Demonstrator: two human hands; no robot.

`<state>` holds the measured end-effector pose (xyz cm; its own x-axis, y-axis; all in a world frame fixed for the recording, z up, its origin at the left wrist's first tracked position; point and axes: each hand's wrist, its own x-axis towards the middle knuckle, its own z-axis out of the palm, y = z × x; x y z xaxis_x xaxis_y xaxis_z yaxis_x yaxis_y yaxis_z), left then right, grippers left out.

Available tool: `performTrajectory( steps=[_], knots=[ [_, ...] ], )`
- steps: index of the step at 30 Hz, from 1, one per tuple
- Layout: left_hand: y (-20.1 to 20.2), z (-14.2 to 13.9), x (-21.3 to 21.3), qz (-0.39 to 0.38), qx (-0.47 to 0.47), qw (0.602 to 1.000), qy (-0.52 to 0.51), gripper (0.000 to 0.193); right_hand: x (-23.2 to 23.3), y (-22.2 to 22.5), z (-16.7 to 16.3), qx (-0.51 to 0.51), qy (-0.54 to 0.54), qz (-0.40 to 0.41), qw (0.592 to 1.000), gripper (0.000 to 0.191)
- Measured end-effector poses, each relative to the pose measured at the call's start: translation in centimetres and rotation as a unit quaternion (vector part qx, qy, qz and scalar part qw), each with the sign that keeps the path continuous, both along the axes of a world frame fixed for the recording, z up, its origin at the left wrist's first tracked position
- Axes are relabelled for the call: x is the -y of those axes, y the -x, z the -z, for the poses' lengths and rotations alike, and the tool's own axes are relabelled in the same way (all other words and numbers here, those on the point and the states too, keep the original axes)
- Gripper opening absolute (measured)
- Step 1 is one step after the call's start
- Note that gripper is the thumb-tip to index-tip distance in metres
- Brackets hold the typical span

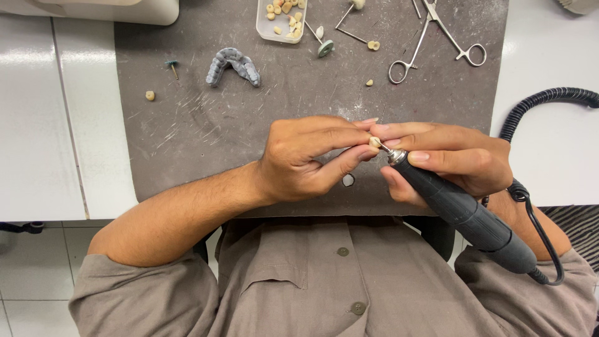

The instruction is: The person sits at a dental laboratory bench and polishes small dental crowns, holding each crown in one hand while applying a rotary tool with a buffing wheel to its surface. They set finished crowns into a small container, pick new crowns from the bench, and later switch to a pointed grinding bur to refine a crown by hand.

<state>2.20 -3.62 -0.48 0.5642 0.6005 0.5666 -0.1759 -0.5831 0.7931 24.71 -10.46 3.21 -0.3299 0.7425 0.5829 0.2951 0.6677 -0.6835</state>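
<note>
My left hand [309,156] pinches a small cream-coloured tooth crown [374,143] between thumb and fingertips. My right hand [452,159] grips a black rotary handpiece [465,212], whose metal tip touches the crown. Both hands meet above the near edge of a grey scratched work mat [206,131]. The handpiece's black cable [540,249] runs down past my right wrist.
On the mat lie a grey dental arch model [234,64], a clear tray of small crowns [282,20], metal forceps [437,37], several burs and loose crowns [150,95]. A coiled black hose [543,100] crosses the white bench at the right.
</note>
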Motion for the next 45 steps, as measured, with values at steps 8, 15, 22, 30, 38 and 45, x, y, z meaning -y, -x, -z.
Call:
performTrajectory(
  steps=[8, 15, 22, 30, 38, 45],
  knots=[
    [0.1, 0.0, 0.0, 0.008, -0.005, 1.000, 0.006, 0.013, 0.5, 0.1, -0.1, 0.000, 0.016, 0.029, 0.999, 0.045],
    [0.0, 0.2, -0.1, 0.005, 0.002, 1.000, -0.002, 0.013, 0.3, 0.1, 0.1, 0.005, 0.009, 0.023, 1.000, 0.046],
    [-0.1, 0.0, -0.1, -0.003, 0.003, 1.000, -0.003, 0.012, 0.4, 0.0, 0.0, 0.012, 0.011, 0.019, 1.000, 0.045],
    [0.0, -0.6, -0.7, -0.019, 0.027, 0.999, -0.028, 0.017, 0.4, -1.0, 1.1, -0.067, 0.006, 0.012, 0.998, 0.043],
    [0.0, -1.0, -1.5, -0.015, 0.026, 0.991, -0.133, 0.019, 0.6, -1.0, 2.6, -0.131, 0.057, -0.004, 0.990, 0.039],
    [0.5, -1.1, -2.0, -0.036, 0.010, 0.963, -0.268, 0.019, 0.4, -0.1, 1.9, -0.033, 0.016, 0.040, 0.999, 0.041]
  ],
)
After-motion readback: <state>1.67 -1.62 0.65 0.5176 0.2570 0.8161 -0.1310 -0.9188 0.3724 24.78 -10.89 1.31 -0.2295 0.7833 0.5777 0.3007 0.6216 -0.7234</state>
